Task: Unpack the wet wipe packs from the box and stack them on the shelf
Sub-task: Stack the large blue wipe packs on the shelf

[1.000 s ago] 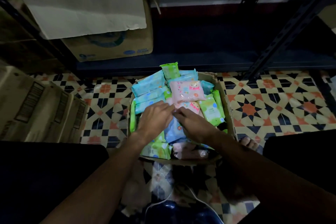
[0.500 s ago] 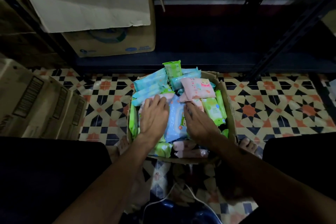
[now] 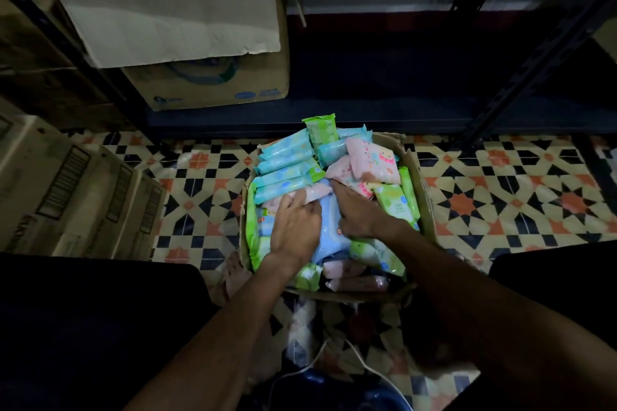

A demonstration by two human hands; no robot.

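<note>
No wording can be read anywhere: the light is dim and all print is too small or blurred. The cardboard box (image 3: pixel 213 90) on the far shelf carries a blue ring-shaped emblem and small blue oval marks along its lower edge, none of them legible, and the cartons (image 3: pixel 76 190) on the left show dark barcode-like blocks with no readable numbers. The wet wipe packs (image 3: pixel 287 167) in the open box (image 3: pixel 424 197) bear coloured cartoon prints and small label patches, but their lettering cannot be made out.
</note>
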